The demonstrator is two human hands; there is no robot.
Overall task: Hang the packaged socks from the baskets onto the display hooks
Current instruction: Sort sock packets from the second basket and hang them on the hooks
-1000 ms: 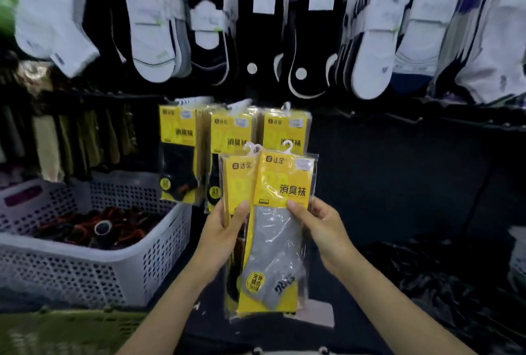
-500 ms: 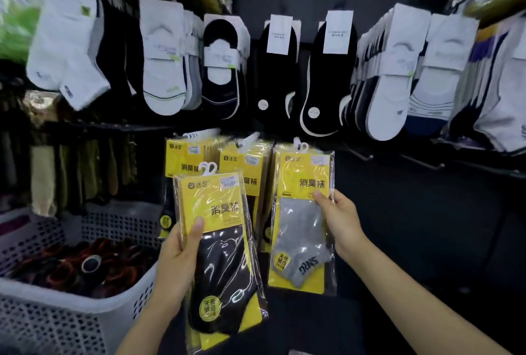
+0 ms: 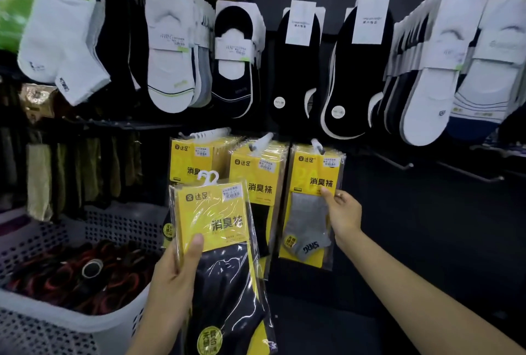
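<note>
My left hand [image 3: 173, 277] grips a yellow pack of black socks [image 3: 219, 255] with white plastic hangers on top, held low in front of the display. My right hand [image 3: 343, 213] pinches the right edge of a yellow pack with a grey sock [image 3: 308, 201], which hangs at the front of the rightmost of three hooks. Two more rows of yellow packs, the left row [image 3: 193, 155] and the middle row [image 3: 259, 172], hang beside it. A white perforated basket [image 3: 94, 323] at lower left holds dark and red socks.
Rows of white and black no-show socks [image 3: 299, 64] hang above on cards. Bare metal hooks [image 3: 398, 162] stick out at the right of the yellow packs. Olive and tan socks [image 3: 71, 172] hang at the left, behind the basket.
My hands split the two packs apart. My right hand carried the grey-sock pack up and right onto the rightmost hook; my left kept the black-sock pack low.
</note>
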